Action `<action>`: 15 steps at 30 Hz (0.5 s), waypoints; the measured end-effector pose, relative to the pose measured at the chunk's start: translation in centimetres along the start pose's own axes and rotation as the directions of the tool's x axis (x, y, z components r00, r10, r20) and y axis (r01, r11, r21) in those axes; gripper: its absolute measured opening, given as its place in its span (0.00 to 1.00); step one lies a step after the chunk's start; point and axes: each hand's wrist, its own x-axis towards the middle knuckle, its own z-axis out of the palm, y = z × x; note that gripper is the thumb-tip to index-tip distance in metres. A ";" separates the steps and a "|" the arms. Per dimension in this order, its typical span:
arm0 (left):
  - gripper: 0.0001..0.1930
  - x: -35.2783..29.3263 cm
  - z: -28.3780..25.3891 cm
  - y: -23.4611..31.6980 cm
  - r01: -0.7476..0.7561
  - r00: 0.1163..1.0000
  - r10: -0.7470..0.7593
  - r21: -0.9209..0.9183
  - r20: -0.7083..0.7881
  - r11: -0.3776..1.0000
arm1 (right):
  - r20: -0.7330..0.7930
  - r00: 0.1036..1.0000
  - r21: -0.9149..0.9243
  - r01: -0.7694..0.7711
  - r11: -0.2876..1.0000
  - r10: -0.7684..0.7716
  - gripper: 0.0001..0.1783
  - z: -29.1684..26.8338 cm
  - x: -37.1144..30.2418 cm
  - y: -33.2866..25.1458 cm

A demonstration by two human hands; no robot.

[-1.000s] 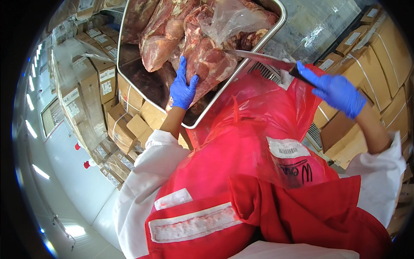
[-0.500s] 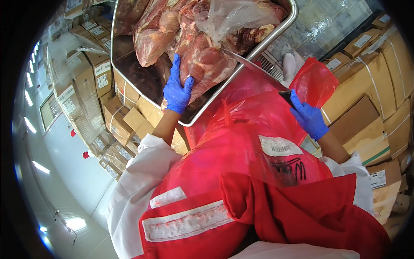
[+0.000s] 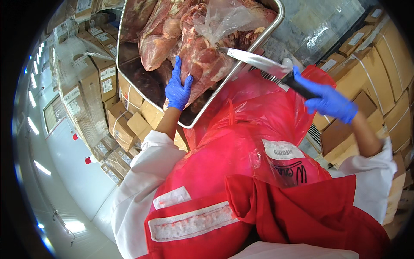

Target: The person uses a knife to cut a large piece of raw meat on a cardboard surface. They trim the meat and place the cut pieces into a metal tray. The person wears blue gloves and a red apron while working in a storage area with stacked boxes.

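A large knife (image 3: 264, 64) with a black handle is gripped in my right hand (image 3: 325, 98), which wears a blue glove. Its broad blade crosses the near-right rim of a metal tub (image 3: 218, 91), and the tip lies at a large piece of red meat (image 3: 202, 58). My left hand (image 3: 177, 90), gloved in blue too, rests on the near side of that piece with index finger and thumb spread apart. Beside it lies another chunk of meat (image 3: 152, 51). Clear plastic film (image 3: 228, 20) covers part of the meat toward the back.
Stacks of cardboard boxes stand on the left (image 3: 76, 93) and on the right (image 3: 379, 69), some wrapped in plastic. Grey floor tiles (image 3: 317, 26) show beyond the tub. A red plastic apron (image 3: 215, 151) covers my front, close to the tub's rim.
My right hand has moved slightly right, turning the knife so its blade's flat side shows more. The left hand stays on the meat. The view has shifted a little.
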 end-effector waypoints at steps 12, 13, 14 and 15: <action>0.39 -0.4 0.2 0.6 -0.020 1.000 0.020 -0.030 0.003 0.999 | -0.125 0.974 0.228 -0.159 0.961 0.191 0.38 6.9 -0.2 0.7; 0.39 -0.3 0.2 0.6 -0.018 1.000 0.019 -0.034 0.004 0.999 | -0.173 0.972 0.244 -0.117 0.963 0.161 0.38 8.6 -0.1 1.5; 0.39 -0.3 0.2 0.7 -0.025 1.000 0.025 -0.038 0.003 0.999 | -0.221 0.966 0.258 -0.074 0.963 0.133 0.38 10.1 0.2 2.5; 0.39 -0.5 0.2 0.7 -0.024 1.000 0.024 -0.043 -0.001 0.999 | -0.244 0.965 0.233 -0.039 0.972 0.097 0.38 11.4 0.6 3.6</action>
